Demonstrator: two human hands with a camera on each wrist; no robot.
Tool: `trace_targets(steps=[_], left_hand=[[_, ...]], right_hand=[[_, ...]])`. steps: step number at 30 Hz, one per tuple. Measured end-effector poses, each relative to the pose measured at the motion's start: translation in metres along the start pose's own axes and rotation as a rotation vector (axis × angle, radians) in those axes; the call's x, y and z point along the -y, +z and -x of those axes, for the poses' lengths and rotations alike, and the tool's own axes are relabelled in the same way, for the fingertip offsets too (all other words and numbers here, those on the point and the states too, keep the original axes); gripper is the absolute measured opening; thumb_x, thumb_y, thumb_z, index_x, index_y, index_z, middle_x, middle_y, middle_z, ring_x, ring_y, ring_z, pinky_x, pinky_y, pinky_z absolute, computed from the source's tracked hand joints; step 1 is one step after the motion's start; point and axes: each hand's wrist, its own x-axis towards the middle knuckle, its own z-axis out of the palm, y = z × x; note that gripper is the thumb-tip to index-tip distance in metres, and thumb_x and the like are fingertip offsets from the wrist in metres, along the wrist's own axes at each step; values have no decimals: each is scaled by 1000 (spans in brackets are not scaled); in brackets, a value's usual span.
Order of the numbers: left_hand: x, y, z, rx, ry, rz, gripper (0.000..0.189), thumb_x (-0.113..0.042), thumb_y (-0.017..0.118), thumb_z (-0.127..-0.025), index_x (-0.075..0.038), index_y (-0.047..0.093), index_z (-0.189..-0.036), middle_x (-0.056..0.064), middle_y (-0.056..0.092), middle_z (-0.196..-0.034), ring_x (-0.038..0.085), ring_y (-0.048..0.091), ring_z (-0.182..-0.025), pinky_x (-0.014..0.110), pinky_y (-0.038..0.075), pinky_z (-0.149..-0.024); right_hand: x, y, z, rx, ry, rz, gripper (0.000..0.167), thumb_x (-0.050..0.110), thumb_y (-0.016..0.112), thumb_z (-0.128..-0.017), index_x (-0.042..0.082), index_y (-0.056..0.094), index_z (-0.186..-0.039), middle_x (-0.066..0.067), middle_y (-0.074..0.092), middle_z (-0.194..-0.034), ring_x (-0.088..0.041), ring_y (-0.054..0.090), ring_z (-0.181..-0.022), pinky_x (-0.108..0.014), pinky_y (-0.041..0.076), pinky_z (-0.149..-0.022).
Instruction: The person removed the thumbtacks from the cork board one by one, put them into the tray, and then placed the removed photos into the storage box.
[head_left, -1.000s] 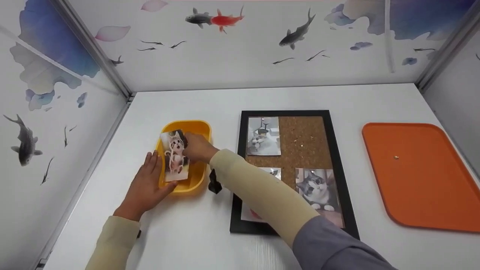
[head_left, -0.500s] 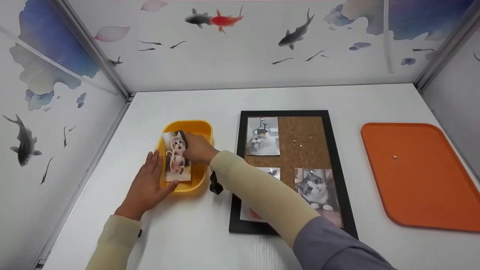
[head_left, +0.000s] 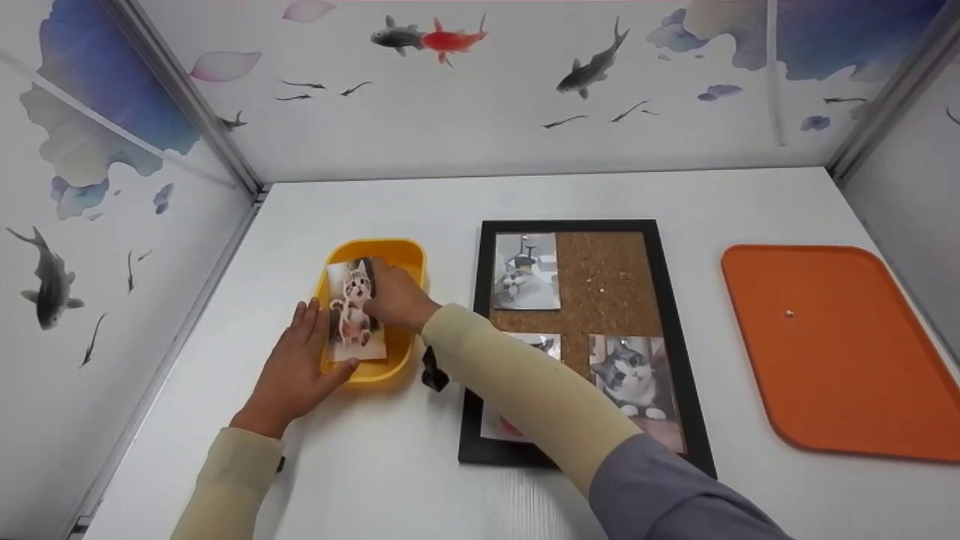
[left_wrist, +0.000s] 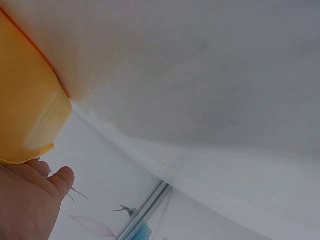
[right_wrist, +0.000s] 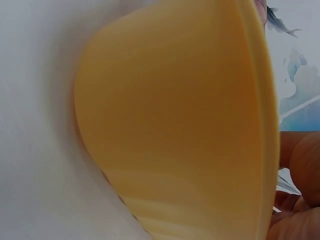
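A photo of a kitten [head_left: 351, 311] lies slanted over the yellow container [head_left: 415, 259] in the head view. My right hand [head_left: 399, 298] pinches the photo by its right edge; the fingertips are partly hidden. My left hand [head_left: 292, 367] rests along the container's left side, fingers extended, the thumb near its front rim. In the left wrist view the left hand [left_wrist: 30, 197] touches the rim of the container [left_wrist: 30, 95]. The container's outer wall [right_wrist: 175, 115] fills most of the right wrist view, with fingers [right_wrist: 305, 165] at the rim.
Right of the container lies a black-framed cork board [head_left: 611, 262] with several cat photos, including a grey-and-white cat [head_left: 636, 382], and small pins [head_left: 602, 290]. My right forearm crosses its lower part. An orange tray [head_left: 847, 360] with one pin [head_left: 789, 313] sits far right. Printed walls surround the table.
The kitten photo has shifted slightly right and away from me, along with the right hand's fingers. My left hand has barely moved.
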Motion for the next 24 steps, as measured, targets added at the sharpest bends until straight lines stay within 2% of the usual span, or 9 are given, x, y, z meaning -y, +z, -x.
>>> trace_targets(steps=[3, 7, 10, 13, 18, 24], left_hand=[[0, 0, 0, 1, -5, 4, 98, -65, 49, -93, 2, 17, -156, 17, 8, -165, 35, 1, -151, 57, 17, -117], [1, 1, 1, 0, -1, 4, 99, -65, 50, -93, 5, 16, -155, 18, 7, -165, 34, 0, -151, 56, 17, -117], [2, 1, 2, -1, 5, 2, 99, -65, 49, -94, 5, 15, -155, 18, 7, -165, 34, 0, -151, 55, 16, -117], [1, 0, 1, 1, 7, 2, 100, -65, 49, -94, 5, 14, -156, 18, 6, -165, 34, -1, -151, 55, 16, -117], [0, 0, 1, 8, 1, 5, 99, -64, 49, -94, 4, 13, -156, 17, 5, -165, 33, -2, -151, 55, 15, -118], [0, -1, 1, 16, -5, 7, 99, -65, 48, -94, 3, 13, -156, 17, 5, -165, 33, -2, -151, 55, 15, -118]], right_hand=[[-1, 0, 0, -13, 4, -30, 76, 21, 70, -94, 11, 25, -156, -4, 47, -149, -13, 53, -122, -32, 40, -108], [-4, 0, 2, -29, -34, -62, 80, 19, 68, -94, 9, 21, -158, -6, 43, -152, -14, 52, -126, -31, 43, -105], [-5, -1, 3, -37, -66, -52, 80, 20, 67, -94, 7, 20, -158, -7, 40, -155, -16, 47, -134, -30, 40, -107], [-4, -1, 3, -42, -53, -44, 79, 24, 68, -94, 8, 23, -157, -7, 38, -155, -16, 42, -138, -32, 34, -112], [-4, -1, 4, -45, -33, -24, 75, 27, 65, -95, 10, 26, -156, -8, 40, -152, -16, 46, -131, -32, 35, -111], [-5, 0, 4, -50, -60, -4, 73, 28, 64, -95, 8, 27, -155, -10, 39, -151, -18, 47, -129, -33, 37, -110]])
